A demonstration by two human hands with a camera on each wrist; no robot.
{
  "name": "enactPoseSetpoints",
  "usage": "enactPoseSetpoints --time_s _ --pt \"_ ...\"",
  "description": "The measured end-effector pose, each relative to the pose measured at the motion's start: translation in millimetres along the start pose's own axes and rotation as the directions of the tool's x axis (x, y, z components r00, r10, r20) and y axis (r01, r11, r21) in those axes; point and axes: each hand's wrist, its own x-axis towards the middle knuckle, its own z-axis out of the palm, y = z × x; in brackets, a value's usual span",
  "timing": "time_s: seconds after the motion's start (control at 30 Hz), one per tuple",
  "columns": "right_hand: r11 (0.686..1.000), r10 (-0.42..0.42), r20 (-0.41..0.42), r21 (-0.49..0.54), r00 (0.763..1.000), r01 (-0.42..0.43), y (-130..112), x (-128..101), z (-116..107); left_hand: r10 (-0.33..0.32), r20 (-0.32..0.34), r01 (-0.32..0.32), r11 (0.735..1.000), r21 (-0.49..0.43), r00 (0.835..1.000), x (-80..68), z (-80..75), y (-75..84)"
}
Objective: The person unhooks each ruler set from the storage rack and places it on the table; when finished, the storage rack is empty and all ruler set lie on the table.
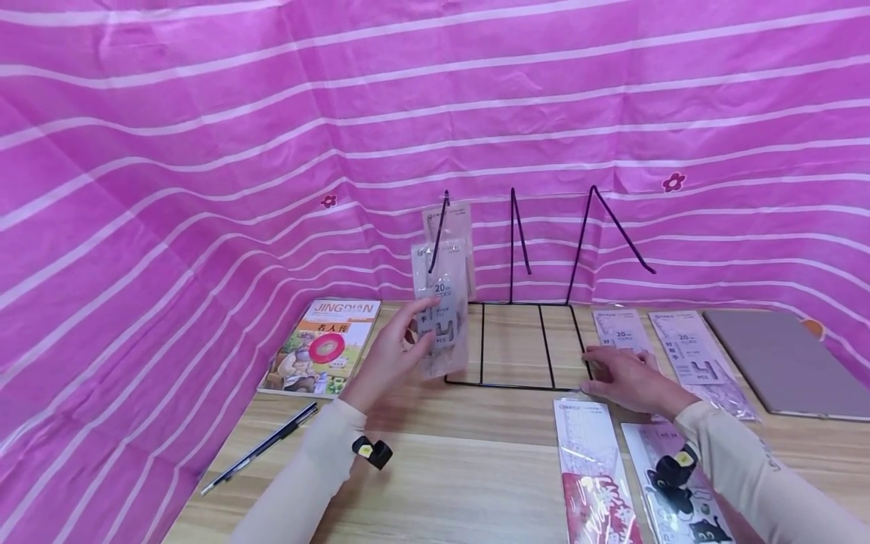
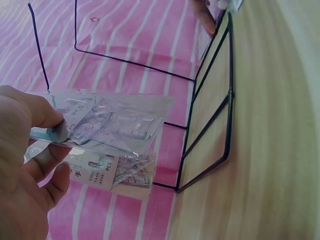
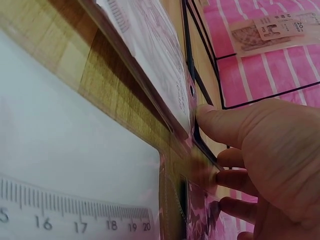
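Note:
My left hand [image 1: 416, 326] pinches a clear packet of rulers [image 1: 442, 306] by its edge and holds it upright at the left slot of a black wire rack [image 1: 511, 341]. A second such packet [image 1: 451, 223] leans in that slot behind it. The left wrist view shows thumb and fingers of the left hand [image 2: 50, 137] gripping the held packet [image 2: 112, 127], with the other packet [image 2: 120, 172] just beyond. My right hand [image 1: 601, 372] lies flat at the rack's front right corner. In the right wrist view its fingertips [image 3: 207, 117] press on the rack's base wire [image 3: 197, 80].
Several more ruler packets lie right of the rack [image 1: 693, 351] and near the front edge [image 1: 590, 468]. A grey pad [image 1: 788, 363] sits at far right. A picture book [image 1: 322, 347] and a pen [image 1: 261, 447] lie on the left. Pink striped cloth [image 1: 204, 189] walls the wooden table [image 1: 462, 483].

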Motion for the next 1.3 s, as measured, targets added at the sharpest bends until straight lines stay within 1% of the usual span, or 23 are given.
enactPoseSetpoints --time_s 0.17,0.43,0.57,0.8,0.97,1.07,1.23,1.3 --pt "1.0 -0.001 -0.001 -0.006 1.0 0.001 0 1 0 0.008 0.01 -0.008 1.0 0.012 1.0 -14.0 -4.2 4.0" --pt "1.0 0.009 0.004 -0.012 1.0 -0.009 3 0 0 -0.032 0.045 0.03 0.999 0.033 0.999 -34.8 -8.3 14.5" --pt "1.0 0.012 0.009 -0.007 1.0 -0.012 3 -1 0 -0.053 0.06 0.051 0.998 0.026 0.997 -42.5 -10.1 18.9" --pt "1.0 -0.002 0.0 -0.005 1.0 0.002 4 -1 2 -0.1 0.068 0.099 0.995 0.015 0.993 -54.4 -12.8 24.7" --pt "1.0 -0.005 0.002 -0.002 1.0 0.005 3 -1 0 -0.092 0.063 0.091 0.996 0.012 0.994 -62.0 -14.8 30.4" --pt "1.0 -0.007 0.0 -0.003 1.0 0.007 2 -2 0 -0.076 0.058 0.076 0.997 0.017 0.995 -66.8 -15.4 33.2" --pt "1.0 -0.015 -0.006 0.003 1.0 0.015 3 -2 0 -0.027 0.052 0.027 1.0 0.006 0.998 -74.5 -15.9 34.9" --pt "1.0 -0.019 -0.008 0.003 1.0 0.019 3 -1 0 0.008 0.053 -0.008 1.0 -0.005 0.999 -77.5 -15.5 36.0"
